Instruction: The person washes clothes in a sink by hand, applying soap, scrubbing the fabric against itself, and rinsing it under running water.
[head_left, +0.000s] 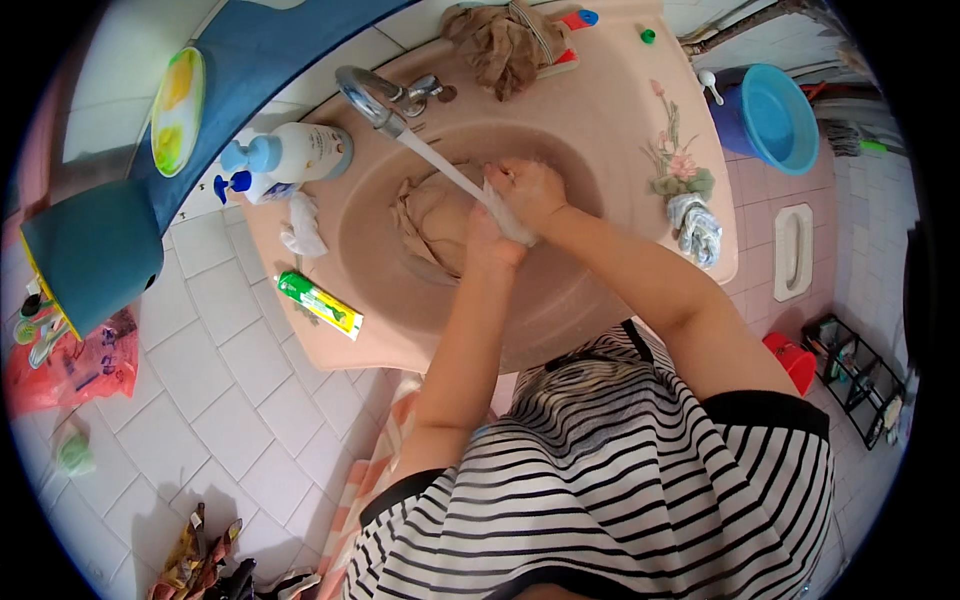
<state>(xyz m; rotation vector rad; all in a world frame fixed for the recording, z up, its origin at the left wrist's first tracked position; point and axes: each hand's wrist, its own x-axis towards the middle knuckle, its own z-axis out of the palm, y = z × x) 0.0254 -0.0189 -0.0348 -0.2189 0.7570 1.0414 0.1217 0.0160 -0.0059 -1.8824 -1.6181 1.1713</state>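
Head view: both hands (pixel 510 215) wring white cloth (pixel 508 222) under water stream (pixel 445 168).

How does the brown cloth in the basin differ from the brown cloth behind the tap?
The brown cloth in the basin lies spread under the running water, beside both hands; the brown cloth behind the tap sits bunched on the pink sink's rim, away from the stream. Both are crumpled brown fabric.

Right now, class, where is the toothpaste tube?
In the head view the toothpaste tube lies on the sink rim's left side, below a crumpled white cloth and the pump bottles.
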